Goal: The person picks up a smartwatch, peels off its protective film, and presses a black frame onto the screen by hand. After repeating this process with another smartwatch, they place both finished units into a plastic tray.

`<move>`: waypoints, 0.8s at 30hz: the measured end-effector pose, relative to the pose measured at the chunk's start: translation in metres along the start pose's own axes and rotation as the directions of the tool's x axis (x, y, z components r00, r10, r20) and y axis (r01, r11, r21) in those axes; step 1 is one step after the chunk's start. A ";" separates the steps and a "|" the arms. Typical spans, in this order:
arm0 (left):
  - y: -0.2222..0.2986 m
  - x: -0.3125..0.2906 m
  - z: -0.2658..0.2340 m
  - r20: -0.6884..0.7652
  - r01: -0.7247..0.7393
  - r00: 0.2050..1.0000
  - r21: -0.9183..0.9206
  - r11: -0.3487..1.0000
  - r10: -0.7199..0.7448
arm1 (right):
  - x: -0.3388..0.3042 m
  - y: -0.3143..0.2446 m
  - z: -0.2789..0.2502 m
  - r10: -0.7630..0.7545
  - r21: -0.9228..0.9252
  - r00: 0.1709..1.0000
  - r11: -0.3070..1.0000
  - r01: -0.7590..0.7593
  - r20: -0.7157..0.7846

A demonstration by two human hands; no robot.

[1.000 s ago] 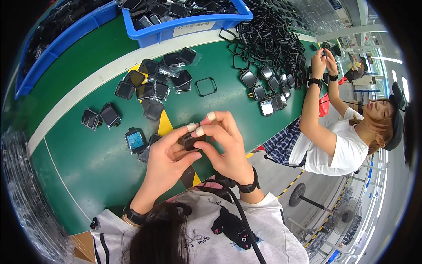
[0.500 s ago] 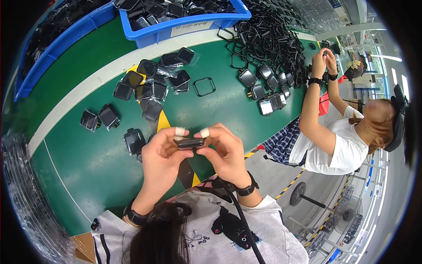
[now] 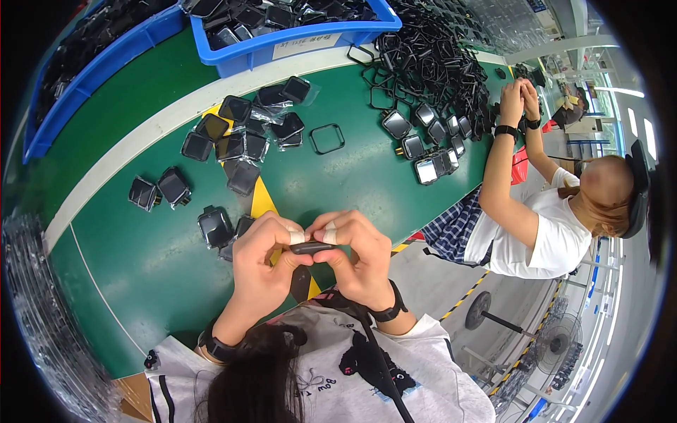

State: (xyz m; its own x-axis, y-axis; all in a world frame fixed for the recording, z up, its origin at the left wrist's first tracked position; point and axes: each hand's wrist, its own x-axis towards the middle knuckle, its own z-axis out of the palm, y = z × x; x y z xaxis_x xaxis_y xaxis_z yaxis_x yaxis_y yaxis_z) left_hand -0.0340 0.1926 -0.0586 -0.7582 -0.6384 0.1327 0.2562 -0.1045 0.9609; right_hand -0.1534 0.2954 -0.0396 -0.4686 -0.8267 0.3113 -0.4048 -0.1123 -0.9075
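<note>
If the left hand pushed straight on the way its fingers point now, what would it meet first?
The left hand points right, across the small black square part it already pinches; straight on it would likely meet the right hand, whose taped fingertips face it closely.

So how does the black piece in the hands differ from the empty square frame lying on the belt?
The piece is solid and pinched edge-on between both hands; the frame is an open outline, lying flat and untouched on the green belt. Both are black and squarish.
</note>
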 end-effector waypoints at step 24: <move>0.061 -0.009 -0.031 0.029 -0.012 0.997 0.973 0.232 -0.070 | 0.022 0.001 -0.012 0.292 -0.529 0.945 0.830 -0.175 0.146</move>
State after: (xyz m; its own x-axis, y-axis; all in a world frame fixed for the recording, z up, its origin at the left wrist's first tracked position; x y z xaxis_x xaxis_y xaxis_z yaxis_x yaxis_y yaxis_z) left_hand 0.0070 0.1683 -0.0090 -0.7914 -0.6070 0.0726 -0.5144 0.7254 0.4574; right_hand -0.1736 0.2839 -0.0304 -0.4468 -0.8945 -0.0121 -0.6692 0.3432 -0.6591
